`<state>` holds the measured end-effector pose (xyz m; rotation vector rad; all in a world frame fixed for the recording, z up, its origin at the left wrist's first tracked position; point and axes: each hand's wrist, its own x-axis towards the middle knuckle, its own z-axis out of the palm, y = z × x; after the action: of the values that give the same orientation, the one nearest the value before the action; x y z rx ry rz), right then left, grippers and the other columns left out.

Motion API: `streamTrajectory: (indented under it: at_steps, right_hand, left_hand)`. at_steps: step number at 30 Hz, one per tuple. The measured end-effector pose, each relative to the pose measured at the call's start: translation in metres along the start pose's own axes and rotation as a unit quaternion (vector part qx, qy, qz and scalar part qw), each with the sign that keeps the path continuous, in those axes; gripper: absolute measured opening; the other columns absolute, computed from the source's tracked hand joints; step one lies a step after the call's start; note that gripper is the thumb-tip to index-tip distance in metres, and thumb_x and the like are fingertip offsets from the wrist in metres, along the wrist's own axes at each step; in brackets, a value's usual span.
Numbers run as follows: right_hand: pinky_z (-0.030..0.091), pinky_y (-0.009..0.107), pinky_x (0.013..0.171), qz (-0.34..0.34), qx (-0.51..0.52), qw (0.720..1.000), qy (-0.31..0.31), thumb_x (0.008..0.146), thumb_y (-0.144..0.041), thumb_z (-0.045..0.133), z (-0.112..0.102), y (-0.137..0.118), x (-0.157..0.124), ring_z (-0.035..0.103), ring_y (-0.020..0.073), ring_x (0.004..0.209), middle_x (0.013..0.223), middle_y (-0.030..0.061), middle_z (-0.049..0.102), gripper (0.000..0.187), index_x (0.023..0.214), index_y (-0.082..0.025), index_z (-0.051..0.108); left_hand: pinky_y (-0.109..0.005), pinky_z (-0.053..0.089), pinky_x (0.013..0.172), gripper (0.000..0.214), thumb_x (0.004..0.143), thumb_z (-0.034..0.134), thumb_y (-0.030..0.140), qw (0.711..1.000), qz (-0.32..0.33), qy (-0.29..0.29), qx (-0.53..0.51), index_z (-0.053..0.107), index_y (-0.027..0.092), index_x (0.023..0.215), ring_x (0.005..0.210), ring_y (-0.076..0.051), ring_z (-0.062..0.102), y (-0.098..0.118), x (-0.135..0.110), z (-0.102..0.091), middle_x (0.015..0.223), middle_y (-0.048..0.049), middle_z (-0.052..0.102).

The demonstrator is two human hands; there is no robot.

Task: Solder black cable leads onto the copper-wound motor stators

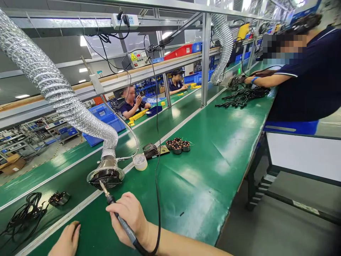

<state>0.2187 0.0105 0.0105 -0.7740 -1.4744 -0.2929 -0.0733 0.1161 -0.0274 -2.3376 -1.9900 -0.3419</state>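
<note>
My right hand (130,217) is closed around the handle of a soldering iron (116,214), gripped like a pen. Its metal tip points up and left, just under the round fume-extractor hood (106,175). The iron's black cord (157,149) rises from my wrist toward the overhead rail. My left hand (66,242) lies at the bottom edge on the green bench (202,185), fingers curled down, with a small dark object at its fingertips that I cannot make out.
Several copper-wound stator coils (178,145) sit mid-bench beside a tape roll (140,161) and a small dark holder (150,150). Black cables (23,215) and one coil (59,198) lie on the left belt. A co-worker's arms (266,80) handle cables (243,96) at far right.
</note>
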Motion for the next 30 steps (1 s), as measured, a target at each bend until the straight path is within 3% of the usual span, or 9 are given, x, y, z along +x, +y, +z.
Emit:
streamTrajectory:
  at_steps: [2, 5, 9, 13, 16, 20, 23, 26, 30]
  right_hand:
    - [0.045, 0.033, 0.065, 0.001, 0.007, 1.000, 0.007, 0.088, -0.012, 0.050, -0.001, 0.000, 0.001, 0.056, 0.0151, 0.059, 0.074, 0.0008, 0.065, 0.020, 0.105, -0.020, 0.055]
    - [0.046, 0.033, 0.066, 0.003, 0.025, 0.999, 0.027, 0.089, -0.010, 0.051, -0.003, 0.001, 0.005, 0.059, 0.0152, 0.062, 0.077, 0.0014, 0.068, 0.021, 0.106, -0.021, 0.055]
    - [0.050, 0.033, 0.070, 0.037, 0.038, 0.997, 0.063, 0.093, -0.012, 0.055, -0.009, 0.002, 0.012, 0.063, 0.0161, 0.069, 0.083, 0.0028, 0.072, 0.017, 0.106, -0.021, 0.060]
    - [0.053, 0.031, 0.072, 0.120, 0.027, 0.989, 0.077, 0.096, -0.021, 0.056, -0.021, 0.006, 0.017, 0.066, 0.0174, 0.077, 0.085, 0.0032, 0.072, 0.009, 0.098, -0.021, 0.065]
    - [0.054, 0.032, 0.074, 0.123, -0.016, 0.989, 0.076, 0.098, -0.024, 0.054, -0.039, 0.017, 0.023, 0.066, 0.0178, 0.076, 0.080, 0.0024, 0.071, 0.013, 0.094, -0.021, 0.066]
    - [0.053, 0.032, 0.074, 0.105, -0.084, 0.989, 0.061, 0.098, -0.032, 0.052, -0.077, 0.047, 0.040, 0.067, 0.0190, 0.075, 0.079, 0.0033, 0.071, 0.021, 0.086, -0.022, 0.065]
    - [0.052, 0.031, 0.075, 0.184, -0.134, 0.973, 0.042, 0.098, -0.046, 0.044, -0.109, 0.079, 0.061, 0.068, 0.0205, 0.076, 0.078, 0.0051, 0.070, 0.035, 0.083, -0.022, 0.063]
    - [0.050, 0.030, 0.070, 0.231, -0.177, 0.956, 0.043, 0.097, -0.054, 0.041, -0.138, 0.115, 0.085, 0.067, 0.0212, 0.069, 0.073, 0.0065, 0.069, 0.042, 0.082, -0.021, 0.062]
    - [0.047, 0.028, 0.064, 0.276, -0.207, 0.937, 0.049, 0.096, -0.060, 0.039, -0.156, 0.164, 0.108, 0.066, 0.0221, 0.063, 0.068, 0.0074, 0.068, 0.048, 0.081, -0.020, 0.061]
  left_hand:
    - [-0.028, 0.053, 0.059, 0.041, 0.094, 0.029, 0.049, 0.999, -0.027, -0.023, -0.041, 0.061, 0.025, 0.104, 0.083, -0.024, 0.072, 0.013, -0.011, 0.006, 0.115, -0.0087, 0.069]
    - [-0.028, 0.052, 0.060, 0.046, 0.095, 0.027, 0.056, 0.997, -0.042, -0.005, -0.062, 0.058, 0.025, 0.107, 0.079, -0.021, 0.071, 0.020, -0.017, 0.004, 0.113, -0.0076, 0.066]
    - [-0.026, 0.050, 0.061, 0.043, 0.097, 0.026, 0.051, 0.997, -0.022, 0.024, -0.065, 0.059, 0.024, 0.101, 0.084, -0.022, 0.070, 0.014, -0.019, 0.000, 0.105, -0.0068, 0.067]
    - [-0.024, 0.048, 0.059, 0.041, 0.098, 0.030, 0.050, 0.997, -0.031, 0.004, -0.071, 0.062, 0.026, 0.091, 0.085, -0.023, 0.071, 0.007, -0.022, 0.000, 0.105, -0.0041, 0.074]
    - [-0.025, 0.049, 0.061, 0.039, 0.097, 0.033, 0.052, 0.996, -0.039, -0.011, -0.074, 0.063, 0.028, 0.093, 0.084, -0.024, 0.072, 0.007, -0.021, -0.001, 0.101, -0.0036, 0.077]
    - [-0.027, 0.050, 0.062, 0.039, 0.094, 0.036, 0.057, 0.994, -0.048, -0.041, -0.084, 0.061, 0.027, 0.095, 0.078, -0.024, 0.071, 0.012, -0.018, -0.004, 0.093, -0.0033, 0.075]
    - [-0.029, 0.052, 0.063, 0.044, 0.091, 0.037, 0.062, 0.991, -0.061, -0.048, -0.108, 0.060, 0.026, 0.102, 0.077, -0.023, 0.071, 0.017, -0.018, -0.003, 0.101, -0.0041, 0.073]
    - [-0.031, 0.054, 0.066, 0.046, 0.092, 0.033, 0.059, 0.991, -0.051, -0.013, -0.124, 0.060, 0.026, 0.111, 0.077, -0.022, 0.071, 0.017, -0.019, 0.002, 0.116, -0.0057, 0.068]
    - [-0.032, 0.056, 0.070, 0.041, 0.093, 0.033, 0.050, 0.991, -0.008, 0.011, -0.133, 0.065, 0.028, 0.106, 0.088, -0.024, 0.072, 0.008, -0.016, 0.012, 0.113, -0.0050, 0.069]
